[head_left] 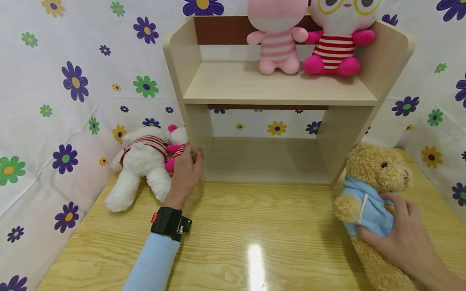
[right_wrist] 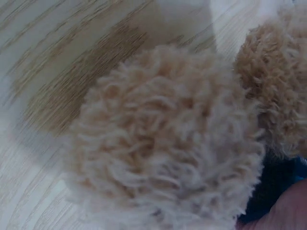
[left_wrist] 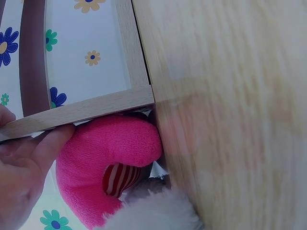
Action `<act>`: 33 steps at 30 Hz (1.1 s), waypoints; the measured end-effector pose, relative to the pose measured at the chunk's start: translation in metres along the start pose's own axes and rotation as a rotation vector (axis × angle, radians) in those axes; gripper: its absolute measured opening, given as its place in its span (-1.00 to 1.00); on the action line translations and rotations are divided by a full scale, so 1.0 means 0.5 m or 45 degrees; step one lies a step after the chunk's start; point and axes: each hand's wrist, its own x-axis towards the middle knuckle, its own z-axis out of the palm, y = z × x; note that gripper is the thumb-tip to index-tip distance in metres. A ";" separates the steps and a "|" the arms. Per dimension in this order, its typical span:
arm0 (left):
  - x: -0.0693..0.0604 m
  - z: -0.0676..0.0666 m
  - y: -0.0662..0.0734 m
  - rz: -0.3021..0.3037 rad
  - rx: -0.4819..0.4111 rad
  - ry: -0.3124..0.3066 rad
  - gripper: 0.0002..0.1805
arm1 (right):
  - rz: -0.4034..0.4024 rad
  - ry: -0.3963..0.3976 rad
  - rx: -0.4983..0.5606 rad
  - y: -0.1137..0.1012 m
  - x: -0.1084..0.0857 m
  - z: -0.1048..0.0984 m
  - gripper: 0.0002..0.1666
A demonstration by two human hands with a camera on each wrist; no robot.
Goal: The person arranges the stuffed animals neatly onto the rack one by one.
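Observation:
My left hand (head_left: 185, 171) grips the front edge of the left side panel of a small wooden shelf (head_left: 280, 101), thumb on the inner face and fingers outside in the left wrist view. Just outside that panel is a plush with pink limbs (left_wrist: 108, 148) and a red-striped body. A white fluffy plush (head_left: 140, 165) lies to its left. At the right, my right hand (head_left: 405, 234) holds a tan teddy bear (head_left: 367, 169) round its blue hoodie (head_left: 367, 206). The bear leans sideways, and its furry leg (right_wrist: 163, 143) fills much of the right wrist view.
On the upper shelf board (head_left: 233, 87) sit a pale pink plush (head_left: 279, 44) and a plush with yellow glasses and red stripes (head_left: 333, 52). The shelf stands on a wooden table (head_left: 233, 226). Behind hangs a flower-print cloth (head_left: 87, 121).

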 end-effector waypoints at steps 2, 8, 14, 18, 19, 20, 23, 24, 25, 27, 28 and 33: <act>-0.001 0.000 0.000 -0.001 0.002 -0.001 -0.65 | -0.069 0.054 0.027 -0.010 -0.004 0.001 0.10; 0.000 0.000 -0.001 0.004 -0.020 0.000 -0.67 | -0.265 0.162 0.108 -0.054 -0.003 0.013 0.11; 0.001 0.003 -0.003 0.029 -0.021 0.007 -0.65 | -0.309 0.168 0.126 -0.093 0.016 0.036 0.10; -0.003 0.002 -0.004 0.014 -0.024 0.000 -0.63 | -0.359 0.205 0.148 -0.113 0.038 0.057 0.03; -0.003 0.001 -0.003 0.011 -0.024 0.001 -0.63 | -0.364 0.219 0.158 -0.119 0.045 0.063 0.00; -0.003 0.000 -0.003 0.005 -0.025 -0.003 -0.63 | -0.372 0.236 0.169 -0.125 0.052 0.070 -0.02; -0.003 -0.003 -0.002 0.006 -0.030 -0.012 -0.61 | -0.391 0.280 0.201 -0.141 0.072 0.089 -0.06; -0.003 -0.003 -0.003 0.006 -0.027 -0.016 -0.60 | -0.394 0.289 0.208 -0.146 0.079 0.094 -0.06; -0.003 -0.002 -0.003 0.002 -0.028 -0.023 -0.60 | -0.394 0.297 0.214 -0.148 0.085 0.099 -0.07; -0.003 0.002 -0.004 0.002 -0.021 -0.025 -0.60 | -0.392 0.308 0.230 -0.153 0.097 0.107 -0.06; -0.003 0.003 -0.004 -0.002 -0.019 -0.026 -0.60 | -0.388 0.314 0.234 -0.154 0.103 0.110 -0.05; -0.004 0.004 -0.005 -0.003 -0.022 -0.014 -0.59 | -0.374 0.351 0.246 -0.161 0.129 0.121 -0.02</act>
